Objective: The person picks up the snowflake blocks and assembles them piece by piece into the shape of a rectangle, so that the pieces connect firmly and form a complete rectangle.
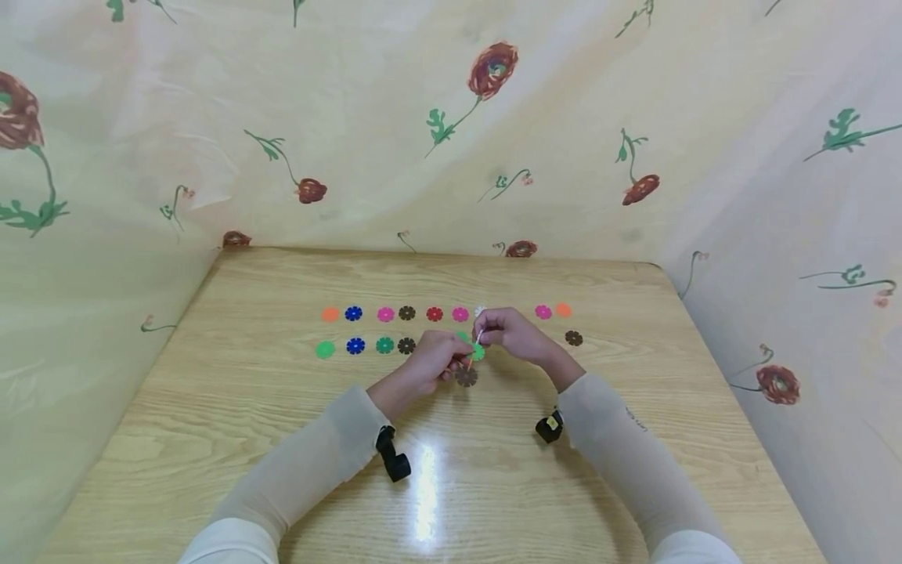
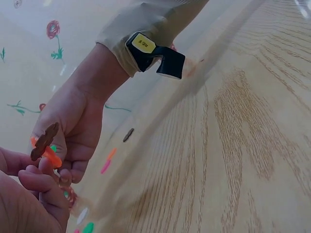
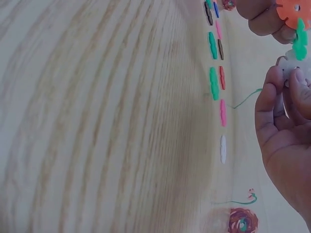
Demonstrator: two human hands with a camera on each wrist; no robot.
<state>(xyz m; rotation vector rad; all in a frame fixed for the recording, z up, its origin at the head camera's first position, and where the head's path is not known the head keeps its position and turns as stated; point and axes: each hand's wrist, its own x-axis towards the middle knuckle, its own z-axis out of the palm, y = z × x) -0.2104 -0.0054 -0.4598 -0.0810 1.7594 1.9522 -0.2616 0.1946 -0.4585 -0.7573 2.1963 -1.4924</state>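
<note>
White disc [image 3: 291,61]: the right hand [image 1: 510,333] is pinching it between thumb and fingers, above the desk [image 1: 507,501].
Orange disc [image 3: 295,11]: the left hand [image 1: 431,362] is gripping it, close beside the right hand.
Green disc [image 3: 301,41]: is bridging the orange and white ones.
Brown disc [image 2: 45,141]: is projecting next to the orange one.
Desk: is carrying two rows of flat coloured discs [image 1: 434,314], lying around and beyond the hands.
Flowered sheet [image 1: 395,117]: is rising behind the desk.
</note>
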